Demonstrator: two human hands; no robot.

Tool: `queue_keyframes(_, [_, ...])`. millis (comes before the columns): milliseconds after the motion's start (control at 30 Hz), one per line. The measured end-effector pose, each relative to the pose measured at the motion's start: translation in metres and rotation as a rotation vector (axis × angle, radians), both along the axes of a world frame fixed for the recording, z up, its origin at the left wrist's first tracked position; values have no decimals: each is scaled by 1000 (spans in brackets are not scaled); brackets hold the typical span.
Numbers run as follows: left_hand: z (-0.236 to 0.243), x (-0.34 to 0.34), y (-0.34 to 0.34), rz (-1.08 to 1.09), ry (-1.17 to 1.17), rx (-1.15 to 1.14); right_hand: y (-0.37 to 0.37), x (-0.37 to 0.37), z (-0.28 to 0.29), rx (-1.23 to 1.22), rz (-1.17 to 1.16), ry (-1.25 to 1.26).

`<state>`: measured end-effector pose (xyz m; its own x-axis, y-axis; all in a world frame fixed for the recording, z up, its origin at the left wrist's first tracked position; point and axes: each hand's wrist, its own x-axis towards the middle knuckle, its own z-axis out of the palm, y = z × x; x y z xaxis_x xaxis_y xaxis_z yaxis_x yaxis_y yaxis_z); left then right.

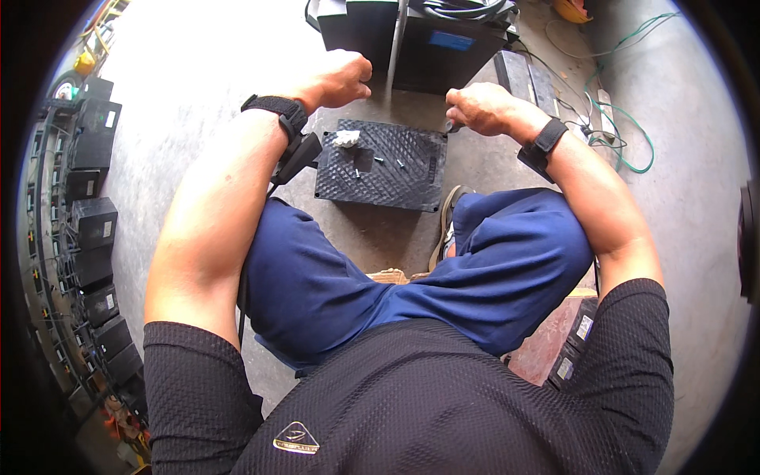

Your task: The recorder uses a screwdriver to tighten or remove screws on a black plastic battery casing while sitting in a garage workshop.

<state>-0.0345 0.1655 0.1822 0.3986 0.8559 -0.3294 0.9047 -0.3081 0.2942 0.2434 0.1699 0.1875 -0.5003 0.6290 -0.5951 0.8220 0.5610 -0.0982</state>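
My left hand (pixel 342 77) is curled into a fist against the front lower edge of a black box (pixel 431 43) on the concrete floor, beside a grey upright metal strip (pixel 396 39); nothing shows in its grip. My right hand (pixel 479 107) is closed around a small tool (pixel 451 126), whose grey tip pokes out toward the box's base. Both wrists wear black straps. Just below the hands lies a black ribbed plastic cover (pixel 396 186) carrying several small screws (pixel 378 161) and a crumpled white scrap (pixel 346 138).
Several black battery boxes (pixel 89 214) line the left edge. Green wires (pixel 629 131) and a white power strip (pixel 606 107) lie at the right. My blue-trousered knees (pixel 507 261) and a sandalled foot (pixel 447 226) sit close under the cover. Reddish blocks (pixel 546 348) are beside my right hip.
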Motion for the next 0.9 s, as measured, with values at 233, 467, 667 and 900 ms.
queue_keyframes(233, [2,2,0,-9,-5,-2,-5,20,-15,159,99,197])
queue_keyframes(467, [-6,-5,1,5,-11,19,-1,-2,-6,33,133,77])
queue_keyframes(667, [4,4,1,-11,-1,33,4,26,-22,177,168,227])
queue_keyframes(900, [5,1,0,-72,102,53,-3,-2,9,91,67,39])
